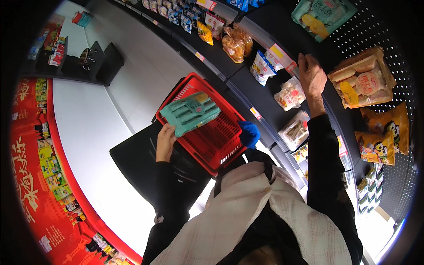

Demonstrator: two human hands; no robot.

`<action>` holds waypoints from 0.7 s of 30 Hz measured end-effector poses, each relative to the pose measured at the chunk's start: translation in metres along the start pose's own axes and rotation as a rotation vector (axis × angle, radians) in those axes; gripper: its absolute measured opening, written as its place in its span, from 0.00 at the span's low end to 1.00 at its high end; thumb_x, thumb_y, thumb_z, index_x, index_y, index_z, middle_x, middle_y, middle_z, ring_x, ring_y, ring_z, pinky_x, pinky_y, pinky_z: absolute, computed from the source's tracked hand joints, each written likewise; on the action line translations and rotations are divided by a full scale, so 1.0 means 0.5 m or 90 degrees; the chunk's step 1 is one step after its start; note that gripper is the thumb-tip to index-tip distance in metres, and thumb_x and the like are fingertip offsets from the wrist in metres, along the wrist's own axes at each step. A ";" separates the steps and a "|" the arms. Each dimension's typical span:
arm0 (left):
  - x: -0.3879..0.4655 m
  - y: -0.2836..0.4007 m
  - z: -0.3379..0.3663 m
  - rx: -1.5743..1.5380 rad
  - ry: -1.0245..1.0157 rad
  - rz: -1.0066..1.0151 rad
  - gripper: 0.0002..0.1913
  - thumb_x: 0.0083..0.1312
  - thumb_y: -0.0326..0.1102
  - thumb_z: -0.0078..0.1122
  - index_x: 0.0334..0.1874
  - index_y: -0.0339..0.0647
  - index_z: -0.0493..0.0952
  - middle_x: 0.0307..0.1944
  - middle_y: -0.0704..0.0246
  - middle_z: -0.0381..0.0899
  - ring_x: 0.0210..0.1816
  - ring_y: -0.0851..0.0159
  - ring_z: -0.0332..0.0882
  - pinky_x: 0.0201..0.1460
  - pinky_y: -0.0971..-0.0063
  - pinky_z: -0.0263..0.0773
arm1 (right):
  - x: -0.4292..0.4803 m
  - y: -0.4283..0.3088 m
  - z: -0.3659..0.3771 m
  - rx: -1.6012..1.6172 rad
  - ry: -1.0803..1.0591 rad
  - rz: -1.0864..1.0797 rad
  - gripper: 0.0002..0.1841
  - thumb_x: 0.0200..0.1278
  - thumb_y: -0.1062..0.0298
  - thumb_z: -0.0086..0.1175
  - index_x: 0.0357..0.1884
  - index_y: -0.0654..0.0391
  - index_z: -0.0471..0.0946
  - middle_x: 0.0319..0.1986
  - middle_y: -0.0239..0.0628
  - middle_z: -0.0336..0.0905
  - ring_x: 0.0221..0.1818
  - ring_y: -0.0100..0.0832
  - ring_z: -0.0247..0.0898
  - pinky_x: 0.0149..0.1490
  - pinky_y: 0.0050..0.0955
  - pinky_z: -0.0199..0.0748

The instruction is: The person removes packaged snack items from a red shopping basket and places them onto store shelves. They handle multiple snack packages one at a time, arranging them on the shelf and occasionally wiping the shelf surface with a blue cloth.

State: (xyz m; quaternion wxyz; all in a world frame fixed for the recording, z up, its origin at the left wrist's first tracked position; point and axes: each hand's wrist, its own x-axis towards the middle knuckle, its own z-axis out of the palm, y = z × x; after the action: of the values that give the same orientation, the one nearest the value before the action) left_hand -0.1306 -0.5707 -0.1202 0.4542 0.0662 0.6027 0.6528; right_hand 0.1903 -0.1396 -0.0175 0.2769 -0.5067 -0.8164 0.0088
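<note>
My left hand (166, 140) grips the near left corner of a teal plastic package of snack rolls (192, 112), which is over the red shopping basket (212, 167). My right hand (312, 74) is raised at the front edge of an upper shelf, fingers curled; no item shows in it, and whether the fingers touch the edge is unclear. Right of this hand, an orange-brown package of rolls (366, 81) stands on that shelf. Another teal package (323, 18) lies farther along it. Below the hand, a clear bag of wrapped sweets (290, 94) sits on a lower shelf.
Black shelves hold bagged bread (237, 43), a blue and white snack bag (262, 68) and orange snack bags (377, 147). A black box-like surface (142, 155) is beside the basket. A blue object (249, 134) touches the basket's right side. A red display (29, 165) curves along the left.
</note>
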 end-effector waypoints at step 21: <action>-0.003 0.386 0.640 -0.020 -0.308 0.279 0.10 0.77 0.34 0.60 0.53 0.35 0.77 0.50 0.65 0.83 0.51 0.60 0.87 0.56 0.59 0.84 | -0.003 -0.168 -0.162 0.222 0.159 -0.121 0.46 0.43 0.62 0.81 0.70 0.50 0.73 0.61 0.42 0.73 0.58 0.50 0.69 0.60 0.45 0.79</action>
State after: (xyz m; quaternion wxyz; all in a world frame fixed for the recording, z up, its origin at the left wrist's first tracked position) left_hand -0.0258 -0.3125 0.1286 0.4340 0.3404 0.4383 0.7097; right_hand 0.1593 -0.2033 0.0753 0.4586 -0.3693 -0.8060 0.0609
